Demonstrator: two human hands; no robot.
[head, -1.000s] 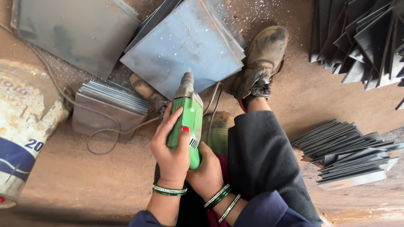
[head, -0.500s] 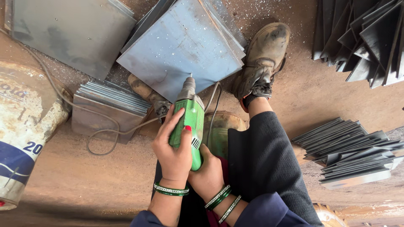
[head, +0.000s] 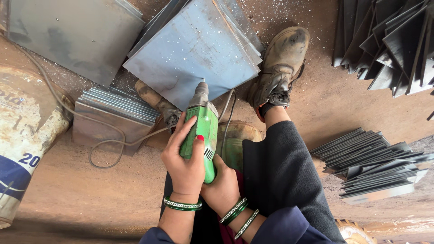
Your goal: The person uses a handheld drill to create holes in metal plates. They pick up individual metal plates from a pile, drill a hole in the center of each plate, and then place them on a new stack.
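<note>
A green electric drill (head: 202, 124) points down onto a stack of blue-grey metal sheets (head: 194, 49) lying on the dirt floor. My left hand (head: 183, 162) wraps the drill's body from the left, thumb on top. My right hand (head: 222, 190) grips the drill's rear end from below. Both wrists wear green bangles. My right boot (head: 278, 68) rests beside the sheets' right edge, and my left boot (head: 156, 101) presses on the sheets' near edge. The drill's grey cable (head: 108, 140) loops away to the left.
A larger metal sheet (head: 72, 38) lies at top left. A stack of small plates (head: 115, 110) sits left of the drill. A white and blue sack (head: 22, 131) stands at the left edge. More plate stacks lie at right (head: 375, 165) and top right (head: 389, 40).
The drill and both hands have kept their grip and barely shifted; the view has drifted slightly.
</note>
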